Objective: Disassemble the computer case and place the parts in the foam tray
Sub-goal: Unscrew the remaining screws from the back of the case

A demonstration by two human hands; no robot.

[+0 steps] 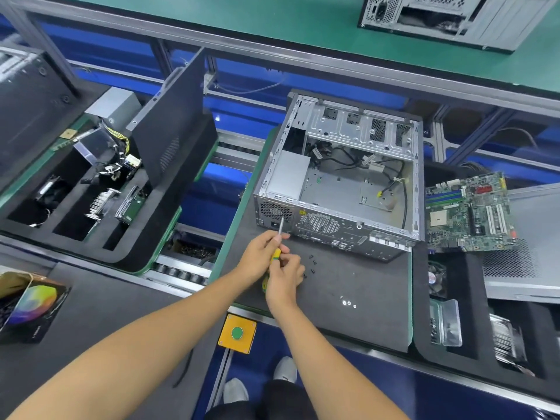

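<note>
The computer case (pixel 339 180) is lying open-side-up in the middle of the dark worktop (pixel 348 286), its rear panel turned toward the person, with the power supply (pixel 288 174) sitting in the near left corner of the chassis and loose cables trailing across the bare floor inside. The screwdriver (pixel 278 241) is standing with its metal shaft against the rear panel at the power supply's grille, apparently on one of its mounting screws, though the tip itself is too small to make out. The left hand (pixel 260 256) is curling round the upper part of the yellow-and-green handle near the shaft, and the right hand (pixel 286 277) is gripping the lower part of the handle just below it. To do this step well, the left hand should be steadying the shaft square to the panel while the right hand is turning, pressing in enough that the tip is not camming out; the case may be sliding away, so some bracing is wise. Several small black screws (pixel 312 263) are lying loose on the worktop just right of the hands, and any freed screw is best joining them. The motherboard (pixel 468 212) is resting at the right edge, over the foam tray (pixel 454 298), which is already holding parts; another foam tray (pixel 121 244) is sitting at the left.
</note>
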